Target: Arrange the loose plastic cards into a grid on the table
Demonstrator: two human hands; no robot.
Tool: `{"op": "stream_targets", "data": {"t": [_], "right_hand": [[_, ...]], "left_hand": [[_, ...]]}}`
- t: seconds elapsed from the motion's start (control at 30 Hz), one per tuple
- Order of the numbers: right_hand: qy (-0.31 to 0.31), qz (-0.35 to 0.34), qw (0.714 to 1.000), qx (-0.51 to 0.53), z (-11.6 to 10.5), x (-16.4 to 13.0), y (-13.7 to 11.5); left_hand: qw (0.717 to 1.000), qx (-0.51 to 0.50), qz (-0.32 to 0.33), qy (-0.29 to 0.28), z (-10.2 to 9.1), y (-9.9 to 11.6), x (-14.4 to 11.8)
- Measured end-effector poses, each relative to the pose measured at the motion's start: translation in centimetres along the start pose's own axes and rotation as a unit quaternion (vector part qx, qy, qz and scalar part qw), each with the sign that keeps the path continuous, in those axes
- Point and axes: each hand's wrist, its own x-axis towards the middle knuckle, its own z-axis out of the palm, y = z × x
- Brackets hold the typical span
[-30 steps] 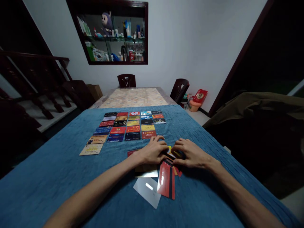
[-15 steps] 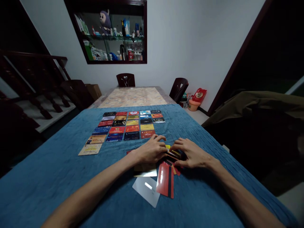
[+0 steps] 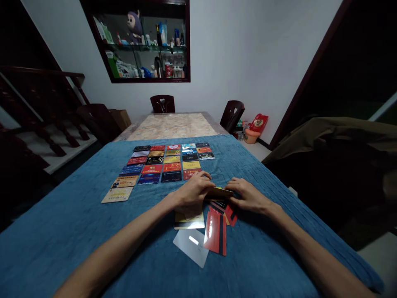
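Note:
My left hand (image 3: 194, 191) and my right hand (image 3: 248, 196) face each other over a loose pile of plastic cards. Between them a yellowish card (image 3: 221, 191) is tilted up, pinched at its left end by my left fingers and at its right end by my right fingers. Whether more cards are stacked with it is hard to see. Below lie a red card with a dark stripe (image 3: 215, 232), a white card (image 3: 191, 247), a gold card (image 3: 190, 220) partly under my left hand, and another red card (image 3: 231, 214) by my right fingers.
Rows of colourful cards (image 3: 152, 169) lie flat, ahead and to the left, on the blue cloth (image 3: 77, 231). Beyond it the patterned tabletop (image 3: 173, 125) shows. Chairs (image 3: 232, 116) stand around the table, and a dark draped cloth (image 3: 328, 132) is on the right.
The card between my hands has come up and turned edge-on, and my hands have shifted slightly apart and up. More of the red card near my right fingers shows. The view has shifted slightly.

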Motion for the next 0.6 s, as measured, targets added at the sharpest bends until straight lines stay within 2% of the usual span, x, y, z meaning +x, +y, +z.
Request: {"op": "stream_targets", "data": {"t": [0.37, 0.6], "right_hand": [[0.051, 0.029, 0.998, 0.012, 0.35, -0.06, 0.71], [0.052, 0.039, 0.998, 0.010, 0.37, -0.09, 0.67]], "left_hand": [[0.999, -0.030, -0.020, 0.003, -0.04, -0.14, 0.04], [0.999, -0.028, -0.028, 0.005, 0.31, -0.31, -0.05]]}}
